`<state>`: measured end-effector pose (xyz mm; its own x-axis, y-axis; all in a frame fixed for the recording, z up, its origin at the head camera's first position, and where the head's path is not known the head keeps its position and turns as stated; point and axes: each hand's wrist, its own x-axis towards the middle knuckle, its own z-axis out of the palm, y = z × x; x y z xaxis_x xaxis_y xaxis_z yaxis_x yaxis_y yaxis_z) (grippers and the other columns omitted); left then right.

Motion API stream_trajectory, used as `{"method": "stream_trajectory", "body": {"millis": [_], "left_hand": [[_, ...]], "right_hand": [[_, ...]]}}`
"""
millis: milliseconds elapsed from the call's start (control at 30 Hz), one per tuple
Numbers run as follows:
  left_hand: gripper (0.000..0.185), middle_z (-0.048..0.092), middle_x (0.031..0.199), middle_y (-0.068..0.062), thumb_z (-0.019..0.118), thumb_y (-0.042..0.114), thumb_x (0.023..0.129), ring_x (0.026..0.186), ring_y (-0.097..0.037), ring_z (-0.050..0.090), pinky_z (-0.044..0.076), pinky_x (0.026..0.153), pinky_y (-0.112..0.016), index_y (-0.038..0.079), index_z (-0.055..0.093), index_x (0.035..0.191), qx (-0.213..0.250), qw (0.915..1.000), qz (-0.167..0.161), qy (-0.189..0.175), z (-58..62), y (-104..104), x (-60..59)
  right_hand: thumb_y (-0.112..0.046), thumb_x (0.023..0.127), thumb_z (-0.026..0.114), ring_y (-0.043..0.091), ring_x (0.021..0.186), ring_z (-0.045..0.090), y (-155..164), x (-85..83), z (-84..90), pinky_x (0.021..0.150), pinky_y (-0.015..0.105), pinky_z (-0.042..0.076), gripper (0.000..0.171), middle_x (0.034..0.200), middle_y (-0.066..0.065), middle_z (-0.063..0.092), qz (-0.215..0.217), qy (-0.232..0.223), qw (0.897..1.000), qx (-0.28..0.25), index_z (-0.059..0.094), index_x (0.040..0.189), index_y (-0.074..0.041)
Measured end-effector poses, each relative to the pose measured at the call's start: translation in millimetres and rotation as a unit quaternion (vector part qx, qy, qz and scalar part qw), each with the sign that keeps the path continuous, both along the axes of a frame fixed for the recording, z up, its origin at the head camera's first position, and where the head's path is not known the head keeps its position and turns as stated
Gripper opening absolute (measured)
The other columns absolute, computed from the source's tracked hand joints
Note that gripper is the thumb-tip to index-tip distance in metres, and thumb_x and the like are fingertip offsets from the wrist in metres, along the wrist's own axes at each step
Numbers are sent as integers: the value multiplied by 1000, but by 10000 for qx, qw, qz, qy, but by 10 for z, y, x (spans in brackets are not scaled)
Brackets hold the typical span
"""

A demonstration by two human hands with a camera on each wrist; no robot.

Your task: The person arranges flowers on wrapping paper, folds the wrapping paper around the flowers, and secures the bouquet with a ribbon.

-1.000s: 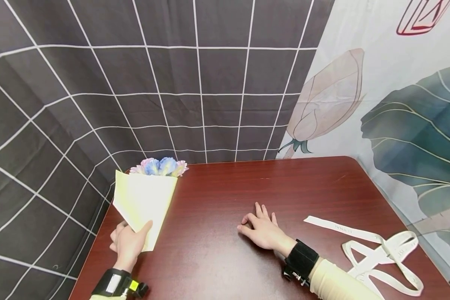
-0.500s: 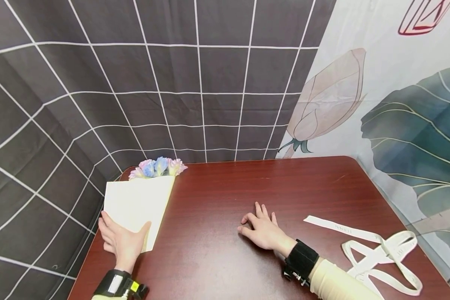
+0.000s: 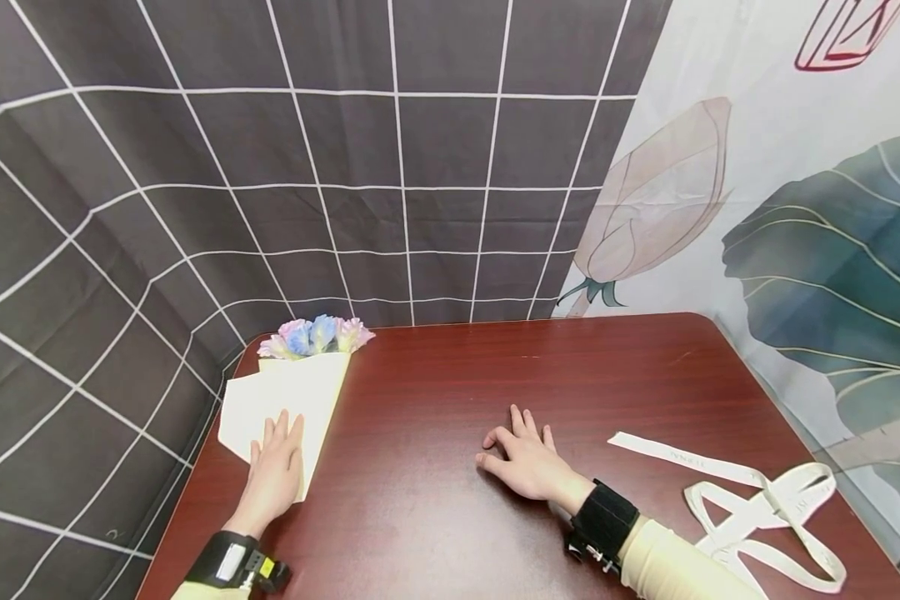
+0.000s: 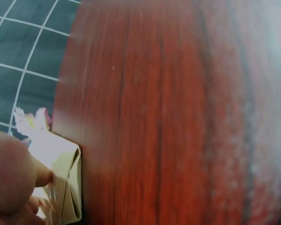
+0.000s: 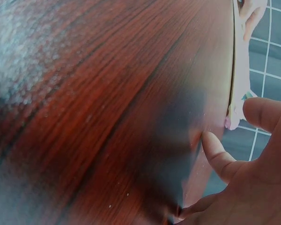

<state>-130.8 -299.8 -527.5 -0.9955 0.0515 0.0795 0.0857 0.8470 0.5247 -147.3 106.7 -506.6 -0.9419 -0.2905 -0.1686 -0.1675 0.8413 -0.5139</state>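
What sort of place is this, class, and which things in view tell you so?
Probably a makeshift craft or recording corner: a wooden table against hung cloth backdrops, with a paper-wrapped bouquet and loose ribbon.

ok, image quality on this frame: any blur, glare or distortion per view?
Head: sharp, wide-angle bends the backdrop grid, soft glare on the table. Left wrist: blurred, left hand and paper-wrapped bouquet soft. Right wrist: right hand close, its dark shadow on the wood.

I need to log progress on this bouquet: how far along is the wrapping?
Done: the paper is folded round the flowers. In hand: the left hand presses the wrap flat; the right hand rests on the table. Left: the ribbon lies untied.
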Motion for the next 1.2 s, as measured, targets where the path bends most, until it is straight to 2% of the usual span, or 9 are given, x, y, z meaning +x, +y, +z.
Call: {"method": "stream_trajectory", "body": {"millis": [100,200,300,533,733,1000,1200], "left_hand": [[54,4,155,-28,34,23,103,140,-49,-5,-4,103,-71,-3,21,148,11,9988,-58,-477,-6,-6,0],[64,-4,155,-27,33,35,103,140,-48,-10,-7,103,-70,-2,12,150,-73,9972,-115,-735,-22,0,9],[67,-6,156,-26,33,38,102,140,-46,-13,-8,103,-69,-1,7,151,-325,9961,-166,-802,-48,13,17],[68,-8,156,-24,31,39,102,141,-45,-13,-10,103,-68,1,4,151,-497,9942,-202,-928,-37,27,3],[74,-9,156,-23,33,45,101,141,-43,-15,-14,102,-68,1,3,151,-486,9962,-177,-698,60,59,15],[74,-6,157,-22,38,44,100,142,-43,-13,-10,103,-68,2,5,152,-517,9975,-245,-411,155,156,-34],[71,-2,157,-23,40,41,100,142,-44,-10,-5,106,-66,4,9,152,-366,9980,-342,-386,195,273,-98]], "right_hand": [[-56,89,54,43,143,7,1,-1,0,106,69,4,19,154,26,15,5,-30,10000,-17,55,95,-37],[-56,89,54,42,143,7,3,-2,6,106,69,4,19,155,25,14,-1,-58,10000,-22,55,95,-37],[-56,89,54,42,143,7,9,1,8,107,69,4,19,155,25,14,-7,-48,10000,-13,54,95,-38],[-55,89,54,42,143,8,20,1,16,107,69,5,18,155,25,15,-11,-32,10000,-26,55,95,-38],[-52,90,55,43,142,12,43,-12,50,106,69,10,15,153,26,20,36,-5,10000,-29,57,92,-37],[-47,90,58,43,141,17,82,-44,71,106,68,14,14,151,26,25,122,-68,9999,-57,59,92,-34],[-39,90,61,43,138,28,182,-79,68,107,63,23,17,145,25,37,315,288,9985,-330,63,100,-25]]}}
